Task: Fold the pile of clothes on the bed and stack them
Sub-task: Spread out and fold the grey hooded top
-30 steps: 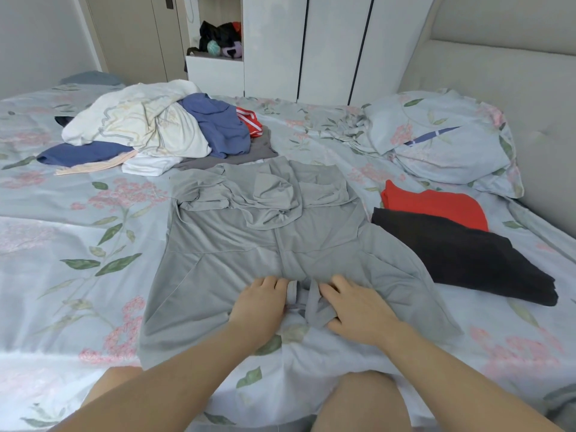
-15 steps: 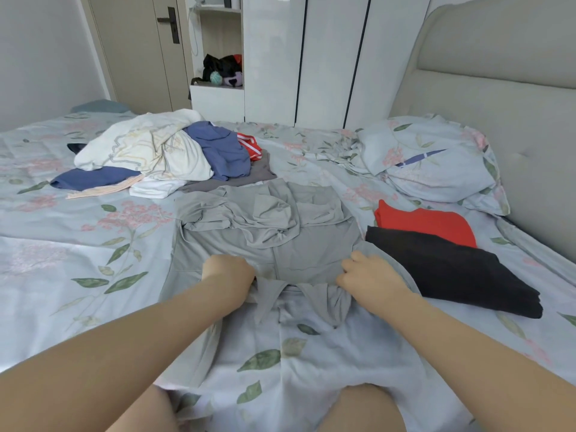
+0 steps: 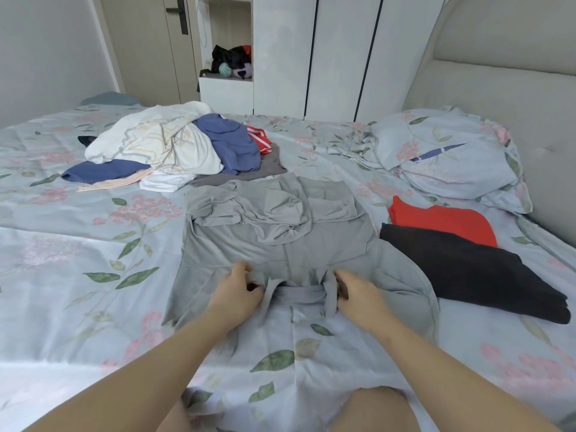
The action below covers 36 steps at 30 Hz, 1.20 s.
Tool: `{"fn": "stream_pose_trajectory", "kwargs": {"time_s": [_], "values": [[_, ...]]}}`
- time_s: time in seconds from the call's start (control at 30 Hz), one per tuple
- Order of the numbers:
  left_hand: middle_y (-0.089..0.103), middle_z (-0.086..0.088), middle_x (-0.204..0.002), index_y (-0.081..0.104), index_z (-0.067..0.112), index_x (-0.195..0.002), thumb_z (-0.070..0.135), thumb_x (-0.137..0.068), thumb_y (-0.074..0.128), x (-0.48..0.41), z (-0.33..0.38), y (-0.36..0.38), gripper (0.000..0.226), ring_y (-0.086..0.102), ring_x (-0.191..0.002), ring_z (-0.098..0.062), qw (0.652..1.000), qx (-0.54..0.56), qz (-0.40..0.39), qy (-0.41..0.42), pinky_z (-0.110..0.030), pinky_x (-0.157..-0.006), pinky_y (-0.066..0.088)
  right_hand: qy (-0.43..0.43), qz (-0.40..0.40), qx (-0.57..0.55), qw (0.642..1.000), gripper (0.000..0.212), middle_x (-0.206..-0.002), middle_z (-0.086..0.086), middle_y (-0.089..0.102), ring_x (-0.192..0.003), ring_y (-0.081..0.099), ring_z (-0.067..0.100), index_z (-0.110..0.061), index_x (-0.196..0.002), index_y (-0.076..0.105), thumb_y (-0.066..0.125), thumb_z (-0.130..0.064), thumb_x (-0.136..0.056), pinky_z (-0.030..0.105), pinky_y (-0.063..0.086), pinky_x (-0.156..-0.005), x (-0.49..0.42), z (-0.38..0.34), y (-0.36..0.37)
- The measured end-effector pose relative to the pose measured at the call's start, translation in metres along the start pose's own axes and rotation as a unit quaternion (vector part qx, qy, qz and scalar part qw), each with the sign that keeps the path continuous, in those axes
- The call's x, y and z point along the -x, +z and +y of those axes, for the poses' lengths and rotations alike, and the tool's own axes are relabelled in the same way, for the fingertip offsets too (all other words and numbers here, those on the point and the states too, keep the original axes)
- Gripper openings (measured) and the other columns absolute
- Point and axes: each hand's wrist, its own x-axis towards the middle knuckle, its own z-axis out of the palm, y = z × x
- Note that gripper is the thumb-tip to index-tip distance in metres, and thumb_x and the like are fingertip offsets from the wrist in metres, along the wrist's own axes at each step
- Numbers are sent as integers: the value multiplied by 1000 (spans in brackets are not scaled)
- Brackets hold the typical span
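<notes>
Smooth, thin matt cloth: grey garment.

shelf clutter perhaps toys, pile underlayers hidden

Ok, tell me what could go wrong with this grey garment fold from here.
1. The thin grey garment is bunched up at its far end. Folding the near hem, which the left hand and right hand pinch, over that bunch may trap creases.
2. Its right flap lies right beside the folded black garment, next to the folded red garment. A wide sweep could drag them askew.
</notes>
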Motion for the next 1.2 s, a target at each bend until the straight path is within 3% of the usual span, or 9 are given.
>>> {"fn": "stream_pose_trajectory", "kwargs": {"time_s": [0.1,0.2,0.33,0.53,0.7,0.87,1.0,1.07,1.2], "values": [[39,-6,-137,39,18,-133,36,-86,60,8,-11,15,54,55,-110,-30,968,-224,47,106,-34,-85,43,54,6,145,988,36,-123,8,46,-111,49,26,-17,-125,45,48,-31,-92,31,43,-77,10,4,0],[62,-20,-112,67,15,-99,36,-68,76,9,-22,32,39,63,-71,-38,904,-378,120,162,-45,-65,50,82,-9,244,966,39,-123,9,34,-100,50,24,-17,-128,40,44,-38,-96,29,37,-67,22,1,1],[56,-12,-66,68,14,-69,18,-71,45,0,-21,35,23,53,-53,-30,868,-421,166,206,-43,-59,47,69,-21,292,954,29,-124,11,39,-75,53,23,-14,-124,49,41,-6,-96,31,36,-65,19,-5,-8],[50,-9,-52,58,10,-54,20,-76,41,-37,7,2,30,50,-47,-29,841,-378,239,302,-37,-49,47,61,45,175,982,17,-91,9,52,-91,61,32,-11,-88,57,41,-7,-91,31,37,-62,-6,-13,-46],[64,-15,-88,60,7,-94,53,-85,30,-66,36,-32,55,59,-85,-36,912,-276,149,263,-38,-76,43,78,68,48,994,23,-91,15,61,-83,61,34,-10,-87,58,37,-1,-91,37,48,-70,-47,-20,-66],[64,-19,-103,54,5,-109,39,-92,35,-146,79,-63,42,54,-102,-35,915,-204,255,237,-36,-80,36,17,171,26,985,34,-96,13,58,-92,56,34,-11,-122,51,32,-5,-95,39,46,-77,-142,-48,-85],[20,-13,-155,21,15,-148,32,-99,44,-236,115,-82,57,15,-144,-22,963,21,122,239,-33,-113,15,-84,141,-73,984,62,-151,12,29,-136,31,30,-26,-151,11,40,-14,-98,43,30,-108,-227,-87,-92],[-6,-9,-159,2,21,-152,39,-97,45,-260,103,-73,72,-10,-147,-18,973,-21,87,213,-33,-116,-1,-77,118,-19,990,72,-158,5,10,-144,15,26,-30,-151,-2,45,-23,-97,48,20,-114,-248,-85,-70],[-12,1,-159,1,35,-150,79,-75,40,-250,29,-30,96,-8,-147,-22,947,-267,-44,171,-42,-118,6,-43,-58,86,994,81,-160,-6,-4,-147,-3,21,-39,-150,3,54,-50,-87,49,5,-116,-236,-41,-1]]}}
